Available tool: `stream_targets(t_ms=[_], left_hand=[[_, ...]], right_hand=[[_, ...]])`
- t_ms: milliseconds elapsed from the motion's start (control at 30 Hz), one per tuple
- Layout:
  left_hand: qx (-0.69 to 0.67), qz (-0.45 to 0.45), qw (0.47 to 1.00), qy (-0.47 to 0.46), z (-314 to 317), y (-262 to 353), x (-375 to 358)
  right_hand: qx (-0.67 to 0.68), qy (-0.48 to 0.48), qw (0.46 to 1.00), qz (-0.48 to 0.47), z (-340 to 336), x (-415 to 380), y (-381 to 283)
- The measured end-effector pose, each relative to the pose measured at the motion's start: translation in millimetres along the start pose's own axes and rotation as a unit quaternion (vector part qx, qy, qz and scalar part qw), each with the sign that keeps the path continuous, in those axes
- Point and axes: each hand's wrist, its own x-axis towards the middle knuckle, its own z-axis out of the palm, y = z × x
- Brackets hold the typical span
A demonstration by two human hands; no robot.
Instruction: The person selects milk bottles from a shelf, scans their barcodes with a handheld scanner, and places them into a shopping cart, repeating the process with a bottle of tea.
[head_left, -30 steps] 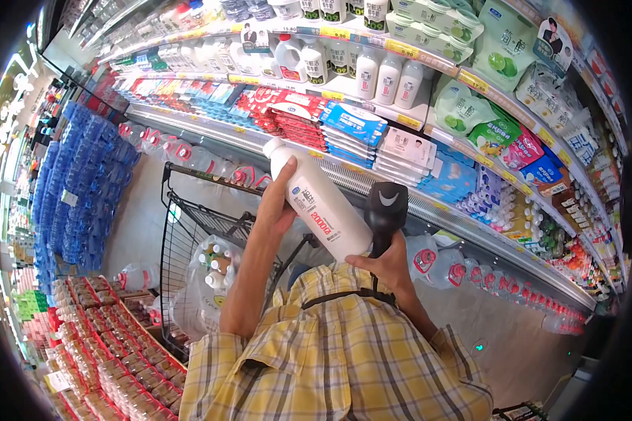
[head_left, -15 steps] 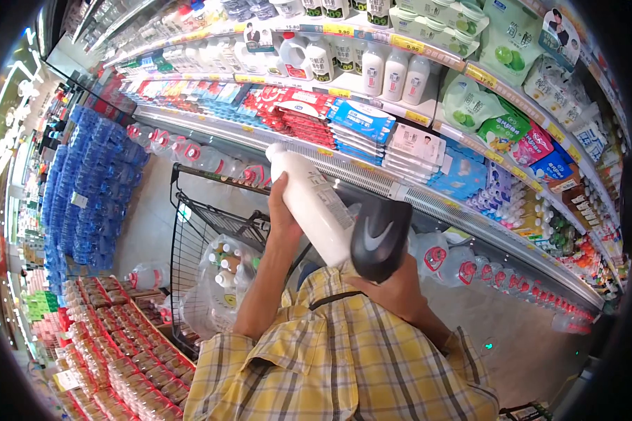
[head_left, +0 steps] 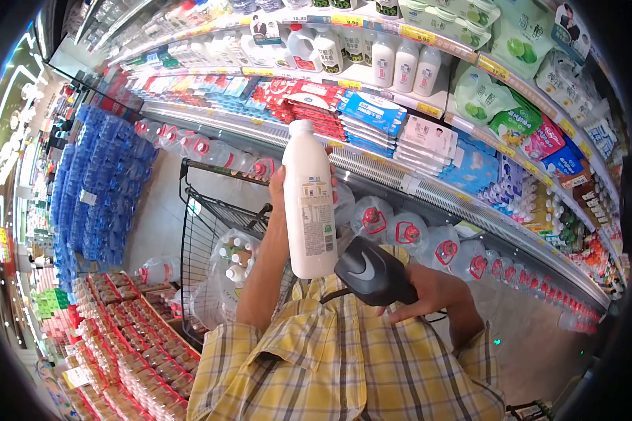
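Observation:
My left hand (head_left: pixel 278 188) is wrapped round a tall white milk bottle (head_left: pixel 307 158) from behind, fingertips showing at its right side. The bottle stands nearly upright in the view, its printed back label and barcode facing me. In my right hand (head_left: pixel 434 291) is a black handheld barcode scanner (head_left: pixel 372 272), its head pointing left, close to the lower right part of the bottle. Part of the scanner's handle is hidden in the grip. Below and left of the bottle, a clear plastic bag (head_left: pixel 214 298) with several capped bottles sits in a black wire shopping cart (head_left: pixel 189 245).
A chilled shelf (head_left: pixel 372 74) with milk bottles, pouches and yogurt packs runs across the front. Large water jugs (head_left: pixel 407 231) line the floor along its base. Blue bottle packs (head_left: pixel 95 189) are stacked at left, red-edged packs (head_left: pixel 133 344) at lower left.
The bottle has turned from a tilt to nearly upright, with its barcode now facing me. The scanner has swung round to point left at the bottle, and my right hand has moved right.

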Motion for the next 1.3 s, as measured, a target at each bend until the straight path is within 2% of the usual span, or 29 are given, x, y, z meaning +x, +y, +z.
stream_targets(t_ms=[100, 233, 333, 400, 533, 600, 633, 700, 733, 800, 833, 900, 1000, 1067, 1167, 1233, 1300], left_hand=[[0.011, -0.056, 0.998, 0.0, -8, -1, 1], [-0.006, -0.079, 0.997, -0.007, -9, -7, 0], [0.006, -0.073, 0.997, -0.008, -8, -9, -1], [0.009, -0.069, 0.998, 0.0, -13, -8, -1], [0.018, -0.056, 0.998, 0.037, -8, -2, -9], [0.037, -0.046, 0.985, 0.162, 9, 1, -18], [0.049, -0.032, 0.987, 0.148, 14, 2, -17], [0.073, 0.027, 0.979, 0.187, 24, -1, -14], [0.069, 0.022, 0.981, 0.18, 31, -4, -11], [0.079, 0.105, 0.953, 0.274, 44, -9, -5], [0.078, 0.102, 0.954, 0.269, 52, -12, -2], [0.118, 0.137, 0.929, 0.322, 66, -20, 2], [0.143, 0.151, 0.923, 0.324, 71, -34, 9], [0.168, 0.165, 0.919, 0.317, 76, -43, 13], [0.176, 0.156, 0.915, 0.328, 85, -52, 19], [0.185, 0.141, 0.919, 0.319, 89, -54, 20], [0.171, 0.132, 0.94, 0.265, 84, -53, 22]], right_hand=[[-0.033, -0.034, 0.999, 0.012, -5, 2, -3], [-0.06, -0.073, 0.995, 0.028, -12, 9, -21], [-0.074, -0.084, 0.994, -0.005, -13, 15, -21], [0.042, -0.036, 0.998, 0.026, -11, 18, -15], [0.066, -0.015, 0.998, -0.008, -22, 14, -1], [0.128, 0.085, 0.985, 0.077, -31, 10, 9], [0.126, 0.098, 0.984, 0.079, -30, 12, 18], [0.193, 0.284, 0.936, -0.077, -21, 26, 39], [0.206, 0.314, 0.924, -0.072, -20, 33, 45], [0.24, 0.338, 0.908, -0.062, -21, 36, 57], [0.275, 0.353, 0.893, -0.052, -21, 37, 61], [0.269, 0.374, 0.884, -0.084, -20, 37, 63], [0.293, 0.406, 0.859, -0.106, -20, 36, 63], [0.302, 0.465, 0.824, -0.12, -19, 37, 63], [0.341, 0.493, 0.788, -0.145, -21, 34, 70], [0.339, 0.505, 0.778, -0.156, -21, 32, 73], [0.337, 0.518, 0.768, -0.168, -25, 30, 79]])
